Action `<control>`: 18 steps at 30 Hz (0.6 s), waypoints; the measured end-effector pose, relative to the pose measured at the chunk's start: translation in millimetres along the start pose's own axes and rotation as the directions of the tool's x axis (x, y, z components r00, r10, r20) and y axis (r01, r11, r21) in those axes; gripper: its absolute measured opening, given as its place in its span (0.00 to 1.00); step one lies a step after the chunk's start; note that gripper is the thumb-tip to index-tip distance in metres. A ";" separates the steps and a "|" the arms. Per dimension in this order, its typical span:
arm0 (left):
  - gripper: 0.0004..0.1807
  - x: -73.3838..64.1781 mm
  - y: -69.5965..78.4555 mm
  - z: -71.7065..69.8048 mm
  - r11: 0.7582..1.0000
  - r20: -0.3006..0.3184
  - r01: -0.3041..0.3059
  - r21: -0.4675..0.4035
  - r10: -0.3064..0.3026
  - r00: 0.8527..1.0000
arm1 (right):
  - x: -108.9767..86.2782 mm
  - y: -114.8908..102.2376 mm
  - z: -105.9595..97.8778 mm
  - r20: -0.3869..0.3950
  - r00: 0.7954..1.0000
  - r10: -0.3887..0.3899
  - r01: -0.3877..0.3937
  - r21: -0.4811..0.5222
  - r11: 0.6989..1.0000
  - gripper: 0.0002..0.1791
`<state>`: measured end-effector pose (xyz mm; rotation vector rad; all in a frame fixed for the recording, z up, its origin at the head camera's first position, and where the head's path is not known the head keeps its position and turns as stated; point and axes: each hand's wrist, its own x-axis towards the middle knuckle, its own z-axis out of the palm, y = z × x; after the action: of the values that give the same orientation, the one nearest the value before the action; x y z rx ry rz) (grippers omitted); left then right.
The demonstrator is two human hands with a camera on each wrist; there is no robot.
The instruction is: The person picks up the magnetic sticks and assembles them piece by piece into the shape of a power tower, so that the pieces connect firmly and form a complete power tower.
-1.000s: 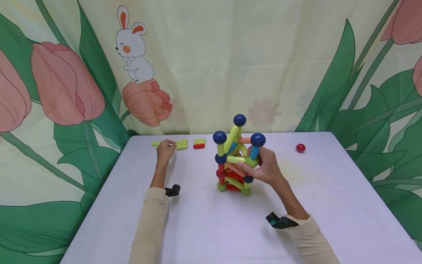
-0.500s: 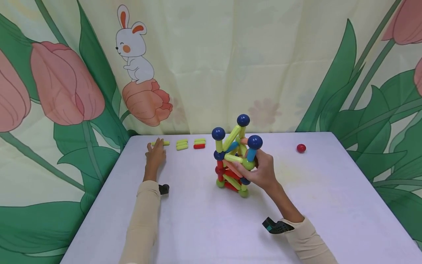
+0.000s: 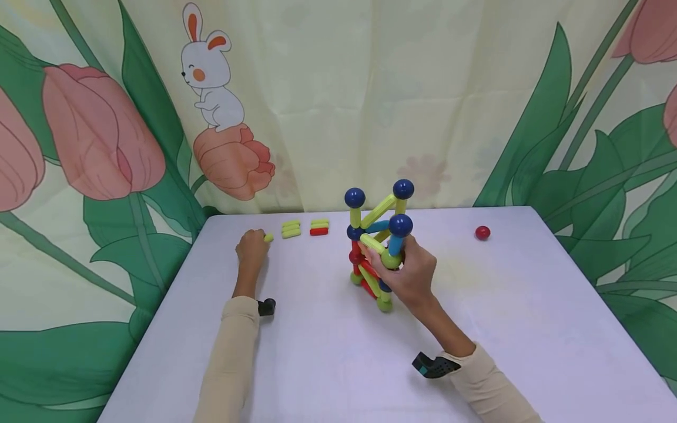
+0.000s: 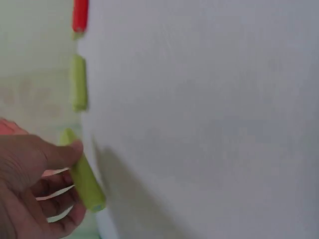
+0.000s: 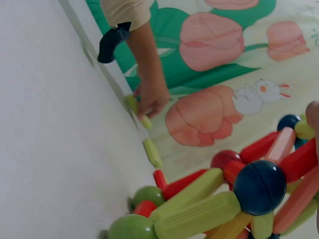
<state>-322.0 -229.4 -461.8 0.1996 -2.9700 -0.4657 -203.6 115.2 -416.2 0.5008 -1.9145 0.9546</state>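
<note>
My left hand [image 3: 251,254] pinches a yellow-green magnetic rod [image 4: 85,181] between thumb and fingers at the far left of the table. In the left wrist view the rod stands aslant, and its shadow falls on the white surface. My right hand [image 3: 415,273] grips a tall tower of magnetic rods and balls [image 3: 376,228] by a green ball on its near right side. Dark blue balls [image 3: 355,198] top the tower's upright rods, with red, blue and green rods below. Part of the tower is hidden behind the right hand.
Right of the left hand lie several yellow-green rods [image 3: 291,229] in a small row. Beside them are more green rods and a red rod [image 3: 319,231]. A red ball [image 3: 482,232] sits at the back right. A printed curtain [image 3: 338,106] hangs behind the table [image 3: 317,364].
The left hand drew back left, spread its fingers by the leftmost rod, then took hold of a rod. My right hand turned the tower and shifted slightly left with it.
</note>
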 end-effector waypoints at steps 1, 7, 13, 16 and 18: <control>0.14 -2.1 6.3 -2.6 0.997 0.011 0.010 -0.072 -0.010 1.000 | -0.8 -2.1 2.0 -0.018 1.000 0.012 -0.013 -0.025 1.000 0.27; 0.21 -25.1 63.1 -32.6 0.806 0.084 -0.003 -0.592 0.065 0.994 | -3.3 -9.5 11.8 -0.089 0.994 0.061 -0.071 -0.104 0.992 0.30; 0.20 -73.7 124.7 -71.4 0.396 0.090 -0.009 -0.918 0.231 0.969 | -7.7 -4.5 8.3 -0.064 0.998 0.010 -0.017 -0.114 0.993 0.33; 0.17 -96.0 146.9 -79.5 0.224 0.042 -0.023 -0.974 0.282 0.959 | -10.9 1.0 3.7 -0.068 0.997 -0.024 0.019 -0.072 0.997 0.33; 0.16 -106.9 158.7 -80.2 0.155 0.014 -0.034 -0.987 0.300 0.954 | -11.3 4.9 1.0 -0.100 0.995 -0.024 0.022 -0.026 0.999 0.31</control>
<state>-222.7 -87.3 -348.0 -0.3644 -2.0527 -2.3341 -201.7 117.1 -428.3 0.4510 -1.8250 0.9230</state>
